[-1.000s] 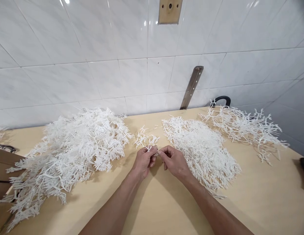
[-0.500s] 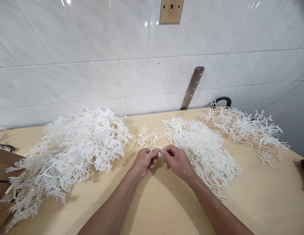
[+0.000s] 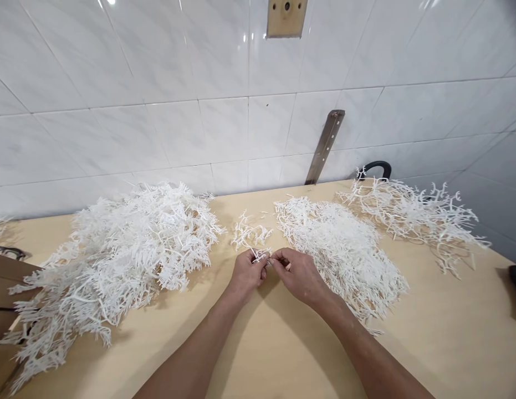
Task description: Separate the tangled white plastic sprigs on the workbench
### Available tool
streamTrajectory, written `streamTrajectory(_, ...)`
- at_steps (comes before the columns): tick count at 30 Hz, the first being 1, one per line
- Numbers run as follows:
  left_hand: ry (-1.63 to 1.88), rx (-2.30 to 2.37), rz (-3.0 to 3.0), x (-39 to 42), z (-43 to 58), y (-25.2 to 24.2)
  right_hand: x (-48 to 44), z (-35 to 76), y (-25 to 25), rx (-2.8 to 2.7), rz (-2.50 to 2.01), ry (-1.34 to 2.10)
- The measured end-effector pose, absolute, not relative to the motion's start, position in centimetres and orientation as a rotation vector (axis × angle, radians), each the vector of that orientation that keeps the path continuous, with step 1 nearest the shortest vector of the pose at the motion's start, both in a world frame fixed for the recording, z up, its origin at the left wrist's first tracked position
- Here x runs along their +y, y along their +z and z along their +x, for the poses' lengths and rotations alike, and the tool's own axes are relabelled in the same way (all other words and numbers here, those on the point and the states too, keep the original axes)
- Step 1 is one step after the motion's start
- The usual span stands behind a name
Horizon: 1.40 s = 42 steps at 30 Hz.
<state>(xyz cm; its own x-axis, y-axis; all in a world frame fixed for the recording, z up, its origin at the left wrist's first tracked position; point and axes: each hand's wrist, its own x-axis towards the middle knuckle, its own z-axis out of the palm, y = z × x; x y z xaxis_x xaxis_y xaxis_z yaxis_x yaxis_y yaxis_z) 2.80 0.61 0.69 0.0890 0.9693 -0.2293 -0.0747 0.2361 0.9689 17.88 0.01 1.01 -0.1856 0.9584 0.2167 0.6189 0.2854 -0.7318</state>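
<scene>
My left hand (image 3: 246, 275) and my right hand (image 3: 298, 275) meet at the middle of the wooden table (image 3: 282, 354). Both pinch one small white plastic branched piece (image 3: 261, 255) between their fingertips. A few loose white sprigs (image 3: 249, 234) lie just beyond the hands. To the left spreads a large heap of white branched plastic pieces (image 3: 120, 249). To the right lies a denser pile of the same pieces (image 3: 341, 249), touching my right wrist.
A third, looser pile of larger white branches (image 3: 415, 213) lies at the far right, by a black handle (image 3: 376, 166). A metal bar (image 3: 325, 145) leans on the tiled wall. A brown box (image 3: 4, 288) sits at the left edge.
The hands have stayed together at the same spot; the fingers have shifted slightly on the small white piece, and the view has tipped a little.
</scene>
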Motion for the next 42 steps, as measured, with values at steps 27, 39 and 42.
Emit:
streamTrajectory(27,1.160,1.099,0.933,-0.2,3.5,0.4,0.7,17.9,-0.7,-1.328,-1.596,0.822)
streamTrajectory(39,1.097,1.087,0.865,0.1,3.4,0.7,-0.5,17.5,1.1,-1.737,-1.434,0.663)
streamTrajectory(42,1.110,1.101,0.863,0.1,3.4,0.7,-0.5,17.5,1.1,-1.782,-1.470,0.652)
